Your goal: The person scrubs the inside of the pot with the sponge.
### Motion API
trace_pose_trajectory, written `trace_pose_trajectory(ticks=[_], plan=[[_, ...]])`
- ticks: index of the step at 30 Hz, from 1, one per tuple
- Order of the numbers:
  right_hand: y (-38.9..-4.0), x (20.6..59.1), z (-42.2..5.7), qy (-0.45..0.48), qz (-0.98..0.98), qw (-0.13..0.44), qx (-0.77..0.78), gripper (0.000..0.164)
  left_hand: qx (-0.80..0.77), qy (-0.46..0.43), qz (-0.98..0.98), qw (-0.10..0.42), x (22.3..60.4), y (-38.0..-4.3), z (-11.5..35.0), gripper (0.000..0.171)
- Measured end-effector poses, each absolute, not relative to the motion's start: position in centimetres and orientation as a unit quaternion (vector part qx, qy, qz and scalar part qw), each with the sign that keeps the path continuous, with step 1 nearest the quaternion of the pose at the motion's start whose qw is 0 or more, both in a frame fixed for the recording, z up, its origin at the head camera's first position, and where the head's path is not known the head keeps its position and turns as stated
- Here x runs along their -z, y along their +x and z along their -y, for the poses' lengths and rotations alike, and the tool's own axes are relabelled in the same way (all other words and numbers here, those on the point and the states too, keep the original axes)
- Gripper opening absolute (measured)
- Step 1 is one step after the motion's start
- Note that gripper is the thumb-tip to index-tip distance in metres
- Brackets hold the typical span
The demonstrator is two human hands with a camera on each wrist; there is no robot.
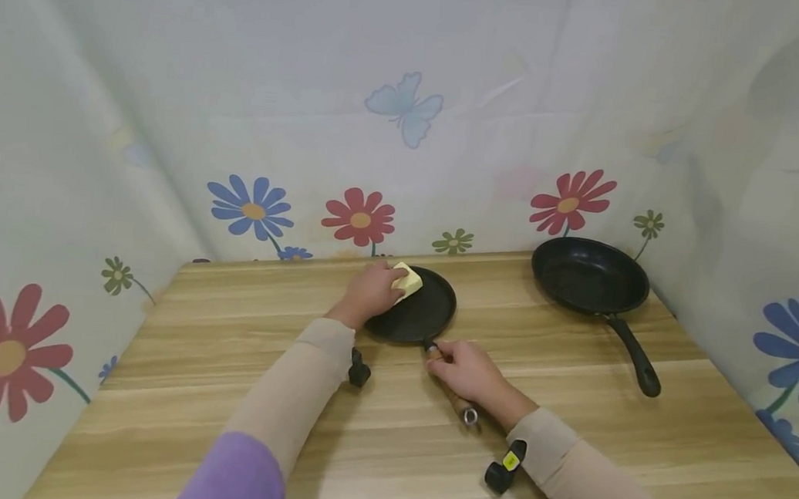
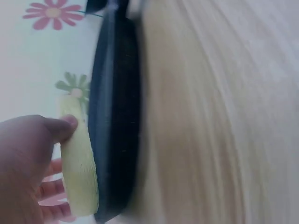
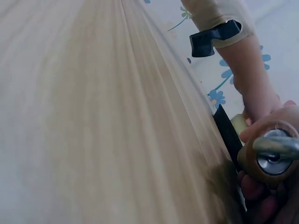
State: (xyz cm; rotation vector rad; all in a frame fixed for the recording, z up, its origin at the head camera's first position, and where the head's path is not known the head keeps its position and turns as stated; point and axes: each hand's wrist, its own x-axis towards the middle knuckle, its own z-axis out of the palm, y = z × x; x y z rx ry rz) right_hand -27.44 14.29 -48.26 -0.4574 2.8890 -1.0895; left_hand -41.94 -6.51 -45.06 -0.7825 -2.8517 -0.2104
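Note:
A shallow black frying pan [image 1: 426, 313] lies on the wooden table, its handle turned toward the person. My left hand [image 1: 367, 290] pinches a pale yellow sponge [image 1: 409, 281] over the left far part of the pan. In the left wrist view the thumb lies on one edge of the sponge [image 2: 78, 163], with several fingers behind it; the sponge is close against the pan's [image 2: 116, 116] inner face. My right hand [image 1: 470, 372] grips the pan's wooden handle [image 1: 457, 404] near the pan. The metal hanging ring [image 3: 275, 145] at the handle's end shows large in the right wrist view.
A second, deeper black frying pan [image 1: 588, 282] stands at the table's far right, its black handle [image 1: 632, 355] pointing to the front right. The wooden table [image 1: 241, 323] meets a flower-printed cloth [image 1: 309, 150] at the back and sides.

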Motion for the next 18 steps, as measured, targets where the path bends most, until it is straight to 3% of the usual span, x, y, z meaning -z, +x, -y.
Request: trace_pose_trajectory(ticks=[5, 10, 18], plan=[[-27.3, 48.3, -14.1, -0.137, -0.927, 0.003, 0.349, 0.017, 0.11, -0.268, 0.951, 0.109, 43.4, -40.8, 7.2, 0.046], [-27.2, 48.2, -13.9, -0.111, -0.93, -0.013, 0.35, 0.032, 0.125, -0.256, 0.953, 0.103, 41.9, -39.3, 8.5, 0.048], [-27.3, 48.0, -13.1, -0.086, -0.931, -0.034, 0.354, 0.029, 0.13, -0.216, 0.962, 0.103, 41.7, -38.7, 12.6, 0.048]])
